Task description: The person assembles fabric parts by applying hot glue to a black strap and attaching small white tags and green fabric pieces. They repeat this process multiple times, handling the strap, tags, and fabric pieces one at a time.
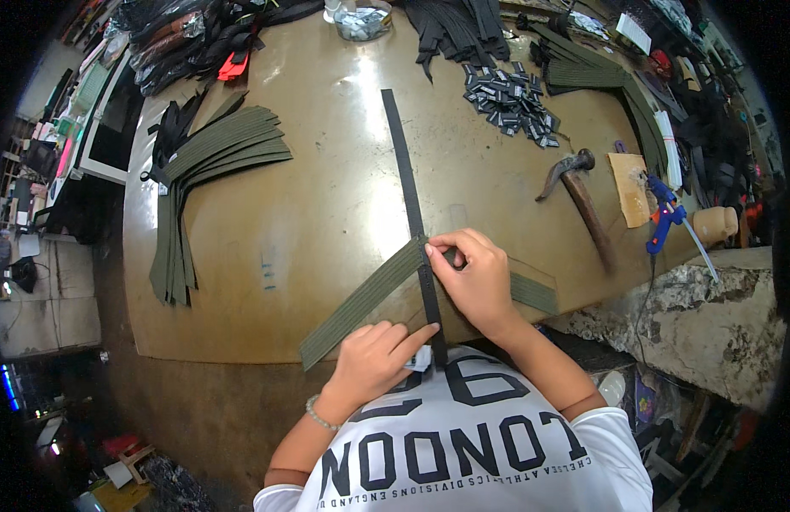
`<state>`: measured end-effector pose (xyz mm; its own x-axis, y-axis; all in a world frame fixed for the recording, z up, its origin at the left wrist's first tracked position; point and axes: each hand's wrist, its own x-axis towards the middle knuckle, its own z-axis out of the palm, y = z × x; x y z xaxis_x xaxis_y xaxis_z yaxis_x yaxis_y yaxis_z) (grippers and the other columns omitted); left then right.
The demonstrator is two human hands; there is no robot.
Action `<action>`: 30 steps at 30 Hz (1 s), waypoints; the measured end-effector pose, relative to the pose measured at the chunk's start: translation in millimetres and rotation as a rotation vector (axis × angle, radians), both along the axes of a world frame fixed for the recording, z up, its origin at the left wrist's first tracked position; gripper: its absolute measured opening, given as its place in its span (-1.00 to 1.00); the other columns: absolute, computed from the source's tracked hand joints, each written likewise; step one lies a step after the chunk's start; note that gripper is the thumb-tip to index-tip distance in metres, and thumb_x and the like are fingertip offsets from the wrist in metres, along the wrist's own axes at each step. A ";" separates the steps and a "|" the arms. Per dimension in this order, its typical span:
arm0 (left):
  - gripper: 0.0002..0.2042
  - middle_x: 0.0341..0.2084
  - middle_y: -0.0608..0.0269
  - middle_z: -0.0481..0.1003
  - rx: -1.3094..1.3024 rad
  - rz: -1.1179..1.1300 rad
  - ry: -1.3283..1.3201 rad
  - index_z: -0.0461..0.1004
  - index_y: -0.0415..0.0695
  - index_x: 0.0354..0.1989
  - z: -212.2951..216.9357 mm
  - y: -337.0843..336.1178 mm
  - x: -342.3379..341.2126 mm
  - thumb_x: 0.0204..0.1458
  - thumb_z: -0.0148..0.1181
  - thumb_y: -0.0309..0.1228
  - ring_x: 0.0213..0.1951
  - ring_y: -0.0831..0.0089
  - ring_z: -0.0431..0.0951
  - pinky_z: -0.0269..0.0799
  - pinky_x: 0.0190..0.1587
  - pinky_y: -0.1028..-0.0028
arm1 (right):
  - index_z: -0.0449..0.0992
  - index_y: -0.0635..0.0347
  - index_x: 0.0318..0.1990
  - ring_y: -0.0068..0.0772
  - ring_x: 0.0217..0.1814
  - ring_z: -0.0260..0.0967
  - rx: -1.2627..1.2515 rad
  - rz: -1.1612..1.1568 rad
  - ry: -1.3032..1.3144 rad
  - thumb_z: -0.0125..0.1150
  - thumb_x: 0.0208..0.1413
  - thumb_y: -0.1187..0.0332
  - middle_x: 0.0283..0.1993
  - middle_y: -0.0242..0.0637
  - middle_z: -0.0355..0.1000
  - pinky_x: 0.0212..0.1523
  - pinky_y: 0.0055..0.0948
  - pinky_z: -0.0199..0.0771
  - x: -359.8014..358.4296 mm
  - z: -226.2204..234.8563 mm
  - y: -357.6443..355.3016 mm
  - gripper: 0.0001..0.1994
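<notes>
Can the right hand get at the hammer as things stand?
Probably yes. The hammer lies ahead and to the right of the right hand, with nothing visible lying between them. That hand's fingertips are at the black strap, though, so they would have to leave it first.

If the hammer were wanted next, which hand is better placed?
Probably the right hand, though also occupied: the claw hammer lies closer to it. The left hand, touching the black strap, is farther left.

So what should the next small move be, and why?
Perhaps use the left hand to steady the black strap while the right hand evens its crossing with the green webbing: a left fingertip rests on the strap, and the right hand is already at that crossing.
</notes>
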<state>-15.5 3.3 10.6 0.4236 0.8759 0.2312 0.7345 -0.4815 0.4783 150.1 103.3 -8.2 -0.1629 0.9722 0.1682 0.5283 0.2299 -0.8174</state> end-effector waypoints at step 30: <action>-0.68 -0.48 0.17 0.49 -0.068 0.249 -0.318 0.52 -0.13 -0.34 -14.2 48.2 2.1 -0.36 0.42 -0.56 -0.38 0.16 0.51 0.43 -0.31 0.29 | 0.54 0.28 -0.23 -0.46 -0.48 0.34 -0.062 0.214 0.014 0.29 0.08 0.49 -0.30 -0.27 0.41 -0.43 -0.46 0.37 17.2 11.4 11.4 -0.88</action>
